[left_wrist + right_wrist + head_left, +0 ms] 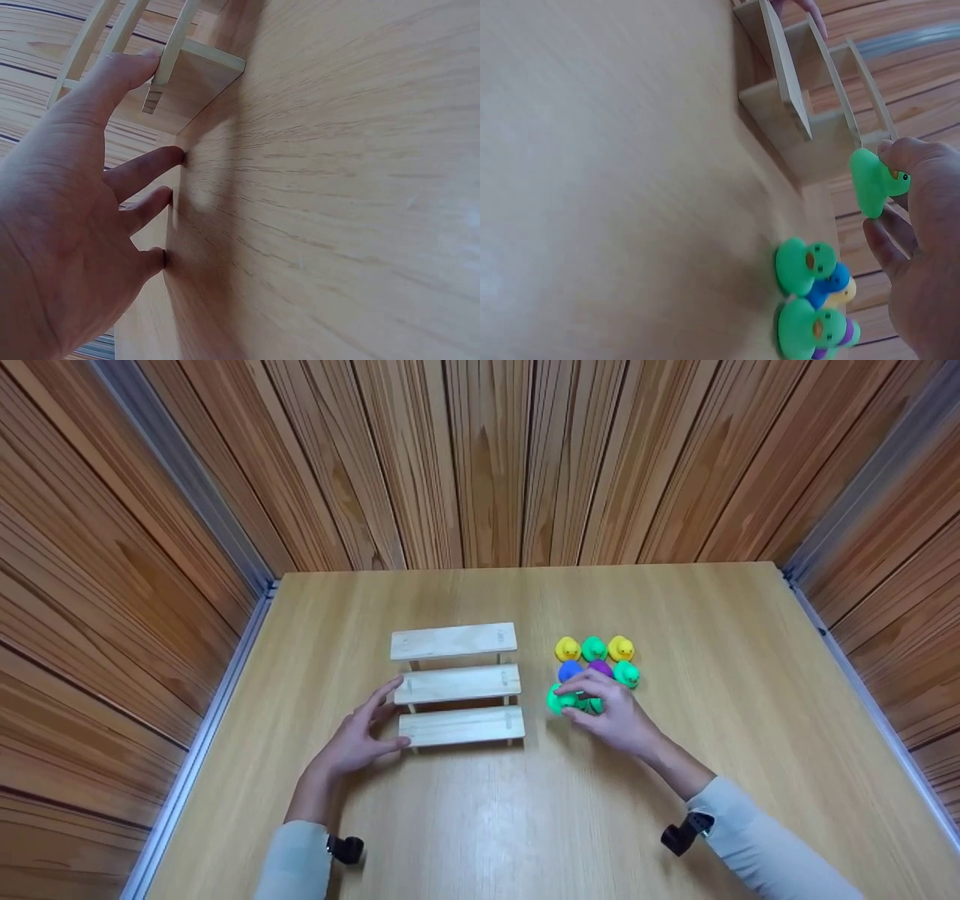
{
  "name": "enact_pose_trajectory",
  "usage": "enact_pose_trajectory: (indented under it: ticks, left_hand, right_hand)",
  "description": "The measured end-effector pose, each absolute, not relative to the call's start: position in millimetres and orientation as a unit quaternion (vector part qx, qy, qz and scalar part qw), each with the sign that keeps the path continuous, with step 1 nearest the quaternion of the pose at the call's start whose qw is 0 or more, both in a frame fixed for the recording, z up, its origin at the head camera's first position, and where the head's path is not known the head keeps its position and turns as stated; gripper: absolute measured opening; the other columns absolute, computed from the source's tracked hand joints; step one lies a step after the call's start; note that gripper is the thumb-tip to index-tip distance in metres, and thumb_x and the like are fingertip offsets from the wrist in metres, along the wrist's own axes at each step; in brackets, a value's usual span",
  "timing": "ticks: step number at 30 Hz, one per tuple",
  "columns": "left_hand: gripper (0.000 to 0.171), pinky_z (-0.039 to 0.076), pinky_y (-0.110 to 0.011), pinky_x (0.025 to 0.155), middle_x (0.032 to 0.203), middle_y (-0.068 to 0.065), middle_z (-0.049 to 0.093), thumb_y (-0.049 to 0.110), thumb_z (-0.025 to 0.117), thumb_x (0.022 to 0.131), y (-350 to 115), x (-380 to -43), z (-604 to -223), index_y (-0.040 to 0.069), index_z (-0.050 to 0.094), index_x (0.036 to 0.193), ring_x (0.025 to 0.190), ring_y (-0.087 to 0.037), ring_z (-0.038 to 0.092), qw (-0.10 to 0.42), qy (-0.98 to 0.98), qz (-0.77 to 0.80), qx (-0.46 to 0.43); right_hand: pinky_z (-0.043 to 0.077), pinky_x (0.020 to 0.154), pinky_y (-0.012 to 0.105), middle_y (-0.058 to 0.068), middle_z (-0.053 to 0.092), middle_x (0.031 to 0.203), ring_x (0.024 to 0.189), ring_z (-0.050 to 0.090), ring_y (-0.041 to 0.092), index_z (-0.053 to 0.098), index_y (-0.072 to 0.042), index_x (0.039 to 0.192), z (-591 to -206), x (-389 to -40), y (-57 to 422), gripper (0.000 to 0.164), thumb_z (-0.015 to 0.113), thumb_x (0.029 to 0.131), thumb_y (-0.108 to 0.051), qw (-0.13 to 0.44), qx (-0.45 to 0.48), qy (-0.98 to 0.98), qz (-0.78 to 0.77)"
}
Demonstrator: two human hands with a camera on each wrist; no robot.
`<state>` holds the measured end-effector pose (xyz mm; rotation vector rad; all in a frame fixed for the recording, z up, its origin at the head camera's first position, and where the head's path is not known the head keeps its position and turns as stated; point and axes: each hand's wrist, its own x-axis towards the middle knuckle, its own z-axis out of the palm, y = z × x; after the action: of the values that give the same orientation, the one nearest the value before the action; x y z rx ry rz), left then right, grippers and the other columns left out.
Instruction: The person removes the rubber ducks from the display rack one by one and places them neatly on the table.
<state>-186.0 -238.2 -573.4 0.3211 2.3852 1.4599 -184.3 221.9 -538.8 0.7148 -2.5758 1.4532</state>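
Note:
My right hand (611, 716) pinches a green rubber duck (868, 184) between thumb and fingers. In the right wrist view that duck hangs above the table, apart from the others. Just beyond are more ducks standing in rows: yellow (568, 649), green (625, 674), blue (569, 670) and purple (601, 667). My fingers partly cover the nearest green ones in the head view. My left hand (364, 742) is at the left end of a three-tier wooden stand (461, 726), fingers spread. Its thumb touches the front board's end, and the index fingertip is at the middle board.
The stand's three pale boards step up toward the back, left of the ducks. Wood-grain panels (487, 465) rise behind the table (480, 817) and at both sides. Metal rails (202, 750) run along the table's side edges.

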Motion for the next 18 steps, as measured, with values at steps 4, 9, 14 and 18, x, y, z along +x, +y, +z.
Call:
enact_pose_trajectory:
  ticks: [4,9,14,18]
  left_hand:
    - [0.101,0.019,-0.078,0.139,0.191,-0.008,0.025,0.022,0.089,0.099,-237.9,-185.1,-574.4,0.044,0.029,0.177,0.171,-0.048,0.036,0.157,0.842,0.504,0.112]
    - [0.104,0.02,-0.077,0.139,0.191,-0.01,0.024,0.02,0.089,0.098,-236.8,-185.4,-575.8,0.041,0.027,0.178,0.17,-0.05,0.036,0.156,0.843,0.503,0.109]
    - [0.104,0.019,-0.076,0.14,0.191,-0.007,0.024,0.022,0.09,0.098,-236.6,-186.5,-575.8,0.046,0.027,0.177,0.172,-0.048,0.035,0.16,0.842,0.505,0.103]
    - [0.104,0.019,-0.077,0.139,0.19,-0.008,0.026,0.024,0.09,0.098,-236.8,-187.2,-574.9,0.047,0.027,0.177,0.171,-0.048,0.036,0.159,0.846,0.499,0.104]
  right_hand:
    - [0.06,0.104,0.017,0.011,0.078,0.119,0.117,0.065,0.005,0.085,-0.008,0.12,-540.3,-184.7,234.1,0.027,0.089,0.094,-0.001,0.063,0.228,-0.846,0.477]
    - [0.063,0.098,0.016,0.014,0.078,0.118,0.114,0.064,-0.003,0.084,-0.004,0.118,-542.0,-186.4,252.0,0.027,0.089,0.092,0.003,0.089,0.224,-0.849,0.471]
    - [0.062,0.099,0.015,0.015,0.077,0.119,0.111,0.067,-0.006,0.083,-0.003,0.12,-542.4,-186.5,270.4,0.03,0.088,0.092,0.005,0.091,0.208,-0.854,0.468]
    - [0.061,0.099,0.014,0.016,0.077,0.12,0.109,0.068,-0.007,0.083,-0.004,0.122,-542.7,-187.0,284.3,0.031,0.087,0.093,0.005,0.096,0.195,-0.863,0.456]
